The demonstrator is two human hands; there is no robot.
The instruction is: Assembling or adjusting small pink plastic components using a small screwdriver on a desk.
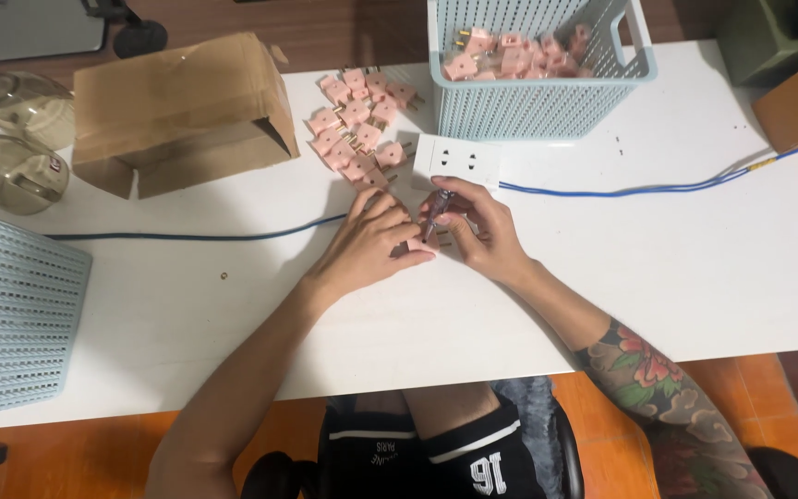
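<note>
I see a small screwdriver (437, 214) pinched upright in my right hand (477, 231), its tip on a pink plug (415, 246) pressed down under my left hand (368, 242), white socket block (457, 162) just beyond my fingers, loose pink plugs (357, 125) past the left hand, pale blue basket (538, 102) behind them, cardboard box (177, 115) further left.

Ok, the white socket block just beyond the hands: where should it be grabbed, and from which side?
Probably the white socket block is best taken across its two long edges from above, at the right end. It lies flat, face up. Pink plugs crowd its left end, the pale blue basket stands close behind it, and the right hand sits just in front, so the right end looks clearest.
</note>
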